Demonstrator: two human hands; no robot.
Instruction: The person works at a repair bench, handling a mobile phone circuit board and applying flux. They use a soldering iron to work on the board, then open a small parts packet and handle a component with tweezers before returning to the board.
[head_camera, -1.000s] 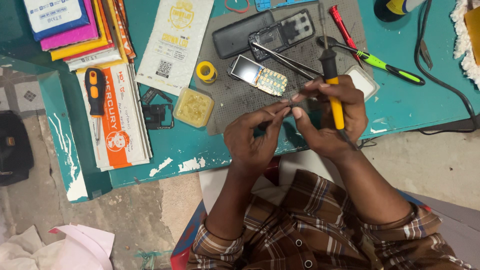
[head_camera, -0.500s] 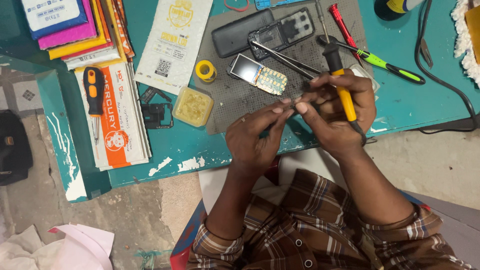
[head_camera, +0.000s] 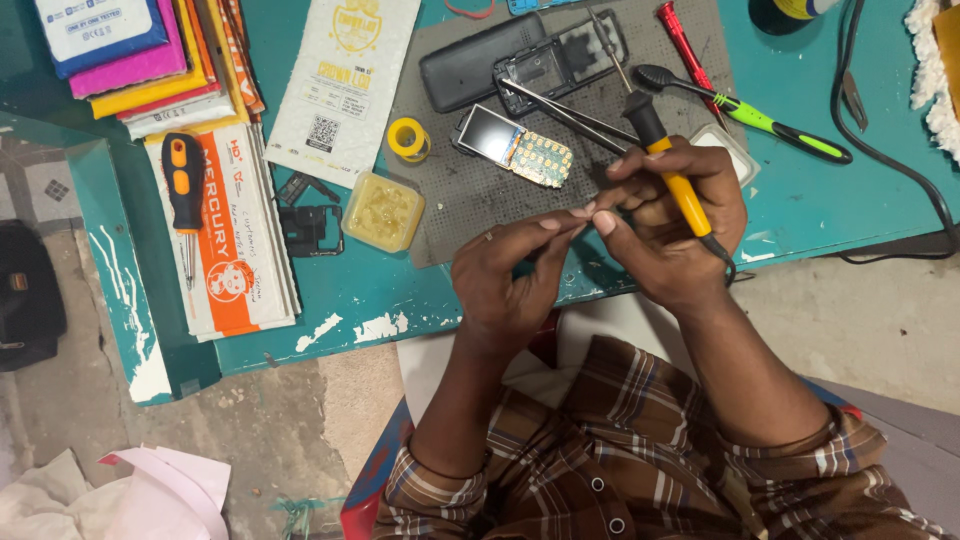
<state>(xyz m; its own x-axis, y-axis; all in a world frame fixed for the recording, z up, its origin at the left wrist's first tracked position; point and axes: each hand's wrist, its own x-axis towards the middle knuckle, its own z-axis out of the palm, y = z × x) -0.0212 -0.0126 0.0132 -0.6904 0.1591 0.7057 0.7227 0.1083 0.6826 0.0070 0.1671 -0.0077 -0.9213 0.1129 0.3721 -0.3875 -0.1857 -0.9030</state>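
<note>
My right hand (head_camera: 670, 225) grips a soldering iron (head_camera: 668, 160) with a yellow and black handle, its metal tip pointing up over the grey work mat (head_camera: 470, 215). My left hand (head_camera: 510, 265) meets the right one fingertip to fingertip, pinching something too small to make out. Just beyond the fingers lies an opened phone board with a small screen and keypad contacts (head_camera: 512, 147). Metal tweezers (head_camera: 565, 112) rest across the mat beside it. A black phone shell (head_camera: 560, 62) and a dark back cover (head_camera: 468, 62) lie further up.
A yellow solder spool (head_camera: 408, 139) and a square yellow flux tub (head_camera: 382, 211) sit at the mat's left. An orange-handled screwdriver (head_camera: 184, 190) lies on stacked packets. A green screwdriver (head_camera: 765, 118), a red tool (head_camera: 684, 40) and black cable (head_camera: 880, 150) are at right. Teal table edge (head_camera: 330, 335) runs below.
Both hands have shifted slightly right and up, and the soldering iron has tilted so its handle runs more diagonally. The fingertips stay pinched together.
</note>
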